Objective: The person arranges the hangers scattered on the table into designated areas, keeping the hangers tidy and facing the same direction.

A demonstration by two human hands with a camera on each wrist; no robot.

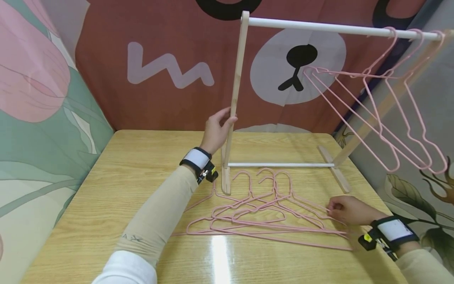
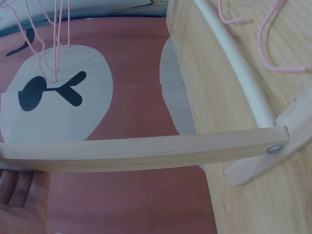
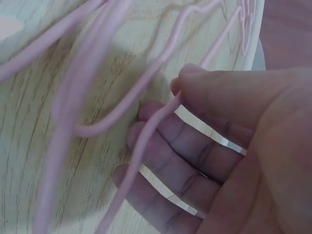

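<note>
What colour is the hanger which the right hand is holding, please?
The hanger is pink, best seen in the right wrist view.

The left forearm [image 1: 159,215] covers part of the leftmost pink hanger [image 1: 200,202] on the desk [image 1: 117,177], and a wooden post [image 1: 237,73] partly hides the left fingers [image 1: 220,114]. The head view crops the top of the right upright [image 1: 351,149]. The right wrist view blurs and crops the nearest hanger wires [image 3: 67,105].

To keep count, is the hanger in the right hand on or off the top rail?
Off: the right hand pinches the hanger down by the tabletop, well below the white top rail.
</note>
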